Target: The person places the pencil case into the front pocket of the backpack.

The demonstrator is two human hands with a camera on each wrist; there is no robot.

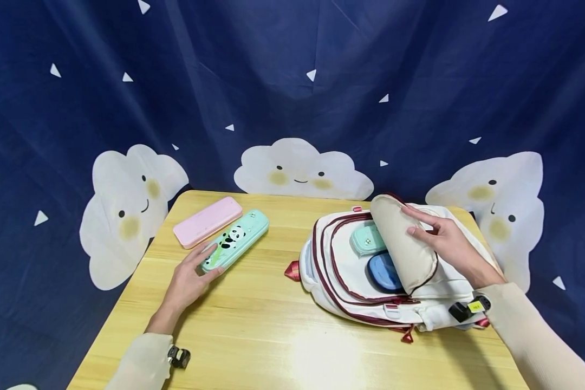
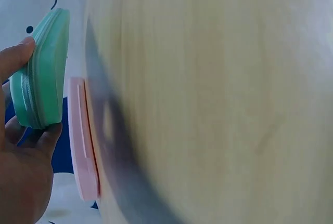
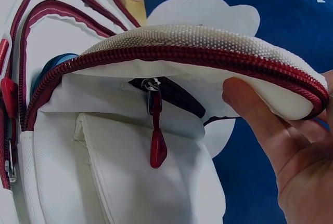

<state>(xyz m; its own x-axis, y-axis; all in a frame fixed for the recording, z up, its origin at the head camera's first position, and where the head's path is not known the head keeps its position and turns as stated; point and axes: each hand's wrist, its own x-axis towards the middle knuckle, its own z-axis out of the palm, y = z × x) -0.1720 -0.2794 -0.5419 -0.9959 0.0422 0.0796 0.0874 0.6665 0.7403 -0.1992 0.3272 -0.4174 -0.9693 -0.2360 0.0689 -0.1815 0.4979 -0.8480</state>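
My left hand [image 1: 187, 281] grips a mint-green pencil case [image 1: 236, 238] printed with pandas, thumb on one long side and fingers on the other. The left wrist view shows this zipped case [image 2: 49, 73] raised off the table. My right hand [image 1: 446, 244] holds the cream front flap [image 1: 402, 244] of a white backpack [image 1: 346, 271] lying on the table. In the right wrist view the thumb touches the flap's inner side, by its dark red zipper [image 3: 197, 55]. A small green case [image 1: 368, 239] and a blue case [image 1: 384, 272] lie partly under the flap.
A pink pencil case [image 1: 207, 222] lies at the table's back left, beside the green one. Behind the wooden table [image 1: 258, 325] hangs a dark blue curtain [image 1: 273, 70] with cloud prints. A red zipper pull [image 3: 157, 146] hangs inside the flap.
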